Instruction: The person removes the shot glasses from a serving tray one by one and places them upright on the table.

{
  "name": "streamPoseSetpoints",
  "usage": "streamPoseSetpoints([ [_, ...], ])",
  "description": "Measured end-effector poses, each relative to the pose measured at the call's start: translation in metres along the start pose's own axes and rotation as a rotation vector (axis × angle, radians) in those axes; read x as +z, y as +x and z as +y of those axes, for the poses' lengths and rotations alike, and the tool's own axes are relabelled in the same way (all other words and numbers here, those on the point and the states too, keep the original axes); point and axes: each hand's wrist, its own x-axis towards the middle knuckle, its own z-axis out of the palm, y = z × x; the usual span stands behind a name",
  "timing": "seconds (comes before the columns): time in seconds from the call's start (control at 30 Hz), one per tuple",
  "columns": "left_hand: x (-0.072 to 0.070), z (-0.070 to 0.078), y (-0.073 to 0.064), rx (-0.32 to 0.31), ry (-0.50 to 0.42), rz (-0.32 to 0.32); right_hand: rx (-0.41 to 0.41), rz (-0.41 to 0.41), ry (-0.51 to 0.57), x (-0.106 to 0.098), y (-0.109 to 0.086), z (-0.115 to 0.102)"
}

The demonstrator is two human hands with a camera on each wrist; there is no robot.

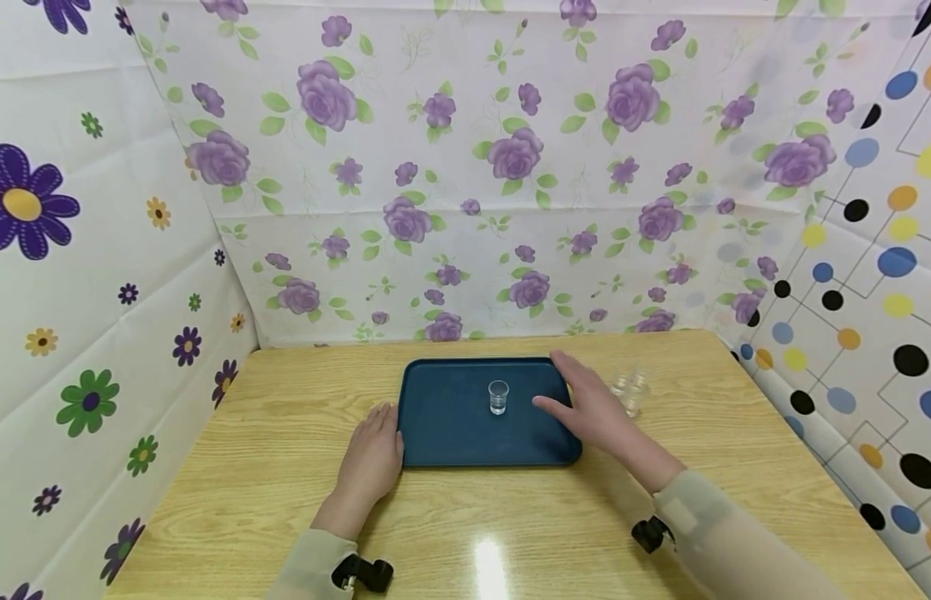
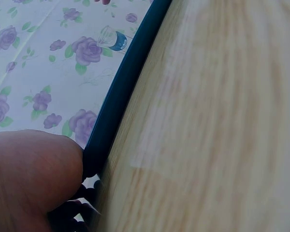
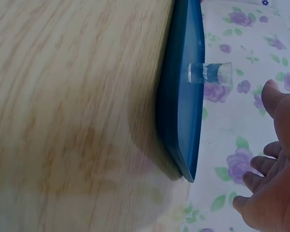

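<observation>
A blue rectangular tray (image 1: 450,425) lies flat on the wooden table, and one small clear shot glass (image 1: 498,397) stands upright on it, right of the middle. My left hand (image 1: 371,454) rests at the tray's left edge, its thumb against the rim (image 2: 113,106). Over the tray's right side hovers my right hand (image 1: 593,408), fingers extended and thumb spread apart, holding nothing. The right wrist view shows that hand (image 3: 275,169) apart from both the tray (image 3: 183,106) and the shot glass (image 3: 210,73).
Several clear glasses (image 1: 632,392) stand grouped on the table right of the tray, just beyond my right hand. Floral cloth (image 1: 465,208) hangs behind the table's back edge. Patterned cloths flank it on the left (image 1: 135,317) and the right (image 1: 848,308).
</observation>
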Motion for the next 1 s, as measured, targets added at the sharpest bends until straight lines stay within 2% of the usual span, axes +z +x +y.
streamPoseSetpoints([
  [0.4, 0.000, 0.000, -0.001, 0.004, -0.011, 0.010, 0.005, -0.054, -0.004, 0.018, 0.013, -0.006],
  [0.77, 0.000, 0.000, -0.001, 0.008, -0.002, 0.014, -0.026, -0.065, -0.011, 0.036, 0.024, -0.008],
  [1.0, 0.000, 0.000, 0.000, 0.000, -0.003, 0.011, -0.018, -0.078, -0.014, 0.045, 0.030, -0.012],
])
